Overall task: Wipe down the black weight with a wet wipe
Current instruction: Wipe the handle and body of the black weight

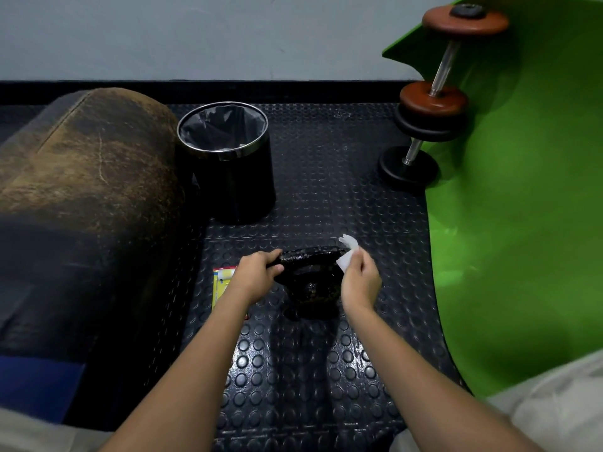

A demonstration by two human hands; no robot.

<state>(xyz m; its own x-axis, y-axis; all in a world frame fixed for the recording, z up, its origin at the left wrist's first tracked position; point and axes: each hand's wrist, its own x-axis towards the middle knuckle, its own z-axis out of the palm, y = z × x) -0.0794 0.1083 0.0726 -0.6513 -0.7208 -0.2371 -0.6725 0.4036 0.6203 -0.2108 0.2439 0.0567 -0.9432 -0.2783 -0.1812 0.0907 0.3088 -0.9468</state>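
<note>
A glossy black weight (pixel 310 282) stands on the studded black floor mat in the middle of the head view. My left hand (pixel 256 272) grips the left end of its top handle. My right hand (pixel 360 280) pinches a white wet wipe (pixel 347 254) against the handle's right end; a loose corner of the wipe sticks up beyond my fingers. The lower right side of the weight is hidden behind my right hand.
A black bin (pixel 228 161) with a liner stands behind the weight. A yellow wipe packet (pixel 222 285) lies left of my left hand. A worn brown cushion (pixel 85 164) fills the left. A green mat (pixel 522 207) and dumbbells (pixel 434 99) are on the right.
</note>
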